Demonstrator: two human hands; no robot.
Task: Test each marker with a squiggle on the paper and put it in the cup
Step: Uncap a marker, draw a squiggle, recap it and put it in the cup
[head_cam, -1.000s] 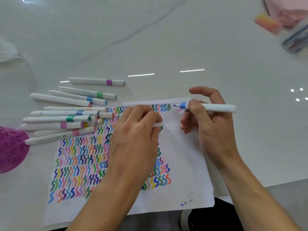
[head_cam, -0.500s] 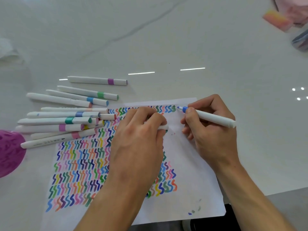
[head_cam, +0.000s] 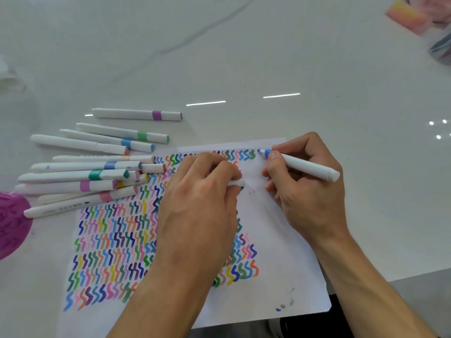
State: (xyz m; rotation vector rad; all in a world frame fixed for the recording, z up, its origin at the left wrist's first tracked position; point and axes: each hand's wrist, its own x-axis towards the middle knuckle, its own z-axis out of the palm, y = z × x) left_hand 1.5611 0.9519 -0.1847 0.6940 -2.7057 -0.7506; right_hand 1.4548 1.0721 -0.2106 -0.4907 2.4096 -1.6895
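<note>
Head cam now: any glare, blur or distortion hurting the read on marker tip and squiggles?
Head view: two bright glare streaks on the glossy table, clear of the paper. Head view, centre: the tip of the blue marker and the squiggles are sharp. Head view, corners: soft and stretched, e.g. the pink block top right.

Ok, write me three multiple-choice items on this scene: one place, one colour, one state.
1. Where is the tip of the marker in the right hand?
A. just right of the top squiggle row on the paper
B. at the bottom left corner
C. off the paper

2. What colour is that tip?
A. yellow
B. blue
C. red

3. What is the left hand doing?
A. lying flat
B. gripping a white cap
C. pointing

Answers: 1 A, it sits beside the last green squiggle; 2 B, nib and collar are blue; 3 B, the cap's end shows past the fingers.
</note>
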